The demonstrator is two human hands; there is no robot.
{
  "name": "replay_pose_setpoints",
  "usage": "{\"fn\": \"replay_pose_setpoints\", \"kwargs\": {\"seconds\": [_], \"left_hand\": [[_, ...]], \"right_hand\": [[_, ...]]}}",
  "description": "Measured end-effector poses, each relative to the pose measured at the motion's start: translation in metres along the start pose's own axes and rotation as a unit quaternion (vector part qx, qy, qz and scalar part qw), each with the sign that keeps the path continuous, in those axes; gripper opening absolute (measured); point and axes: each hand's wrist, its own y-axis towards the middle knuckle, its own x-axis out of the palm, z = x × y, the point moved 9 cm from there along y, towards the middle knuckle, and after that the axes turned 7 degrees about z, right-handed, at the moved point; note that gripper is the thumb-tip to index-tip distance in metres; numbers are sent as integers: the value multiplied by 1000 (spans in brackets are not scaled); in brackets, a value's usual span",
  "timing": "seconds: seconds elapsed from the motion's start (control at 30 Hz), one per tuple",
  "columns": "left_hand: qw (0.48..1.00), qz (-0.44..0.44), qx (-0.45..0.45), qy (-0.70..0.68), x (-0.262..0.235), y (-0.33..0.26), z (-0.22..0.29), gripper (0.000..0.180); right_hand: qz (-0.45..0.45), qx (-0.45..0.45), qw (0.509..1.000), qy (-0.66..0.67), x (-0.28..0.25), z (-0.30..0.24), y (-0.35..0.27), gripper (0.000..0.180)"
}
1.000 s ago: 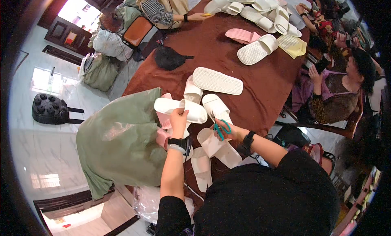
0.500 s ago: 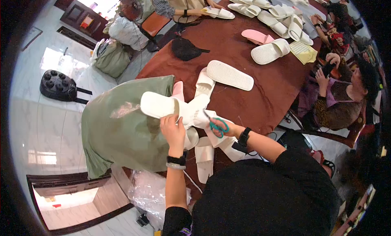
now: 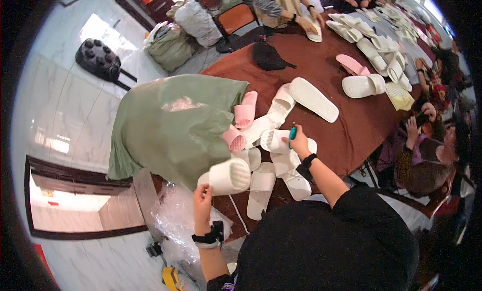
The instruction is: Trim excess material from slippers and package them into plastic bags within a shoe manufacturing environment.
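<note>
Your left hand [image 3: 203,199] pinches one white slipper [image 3: 224,177] by its edge near the green sack [image 3: 173,115] — your right hand [image 3: 302,144] curls its fingers round teal scissors [image 3: 292,132] by loose white slippers [image 3: 262,189] already out, pink slippers [image 3: 245,111] at the sack's mouth — which are finished, can't tell.

From far away, I saw a white slipper [image 3: 224,178] held up and some scissors [image 3: 292,133].
The slipper was tilted in the left hand [image 3: 202,196], its wide, smooth strap and bumpy inside showing. The scissors had blue-green handles and sat in the right hand [image 3: 301,143]; I couldn't see the blades well. A second white slipper [image 3: 274,140] lay by that hand, near more white slippers [image 3: 262,184].
</note>
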Motion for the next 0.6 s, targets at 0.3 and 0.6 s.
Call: {"fn": "replay_pose_setpoints", "kwargs": {"seconds": [0.3,0.6], "left_hand": [[952,39,97,287,2,-39,-17,15],[973,-150,149,90,32,-42,58,16]], "right_hand": [[-208,166,870,415,-13,-37,-13,34],[-326,-43,704,630,-108,-211,-32,45]]}}
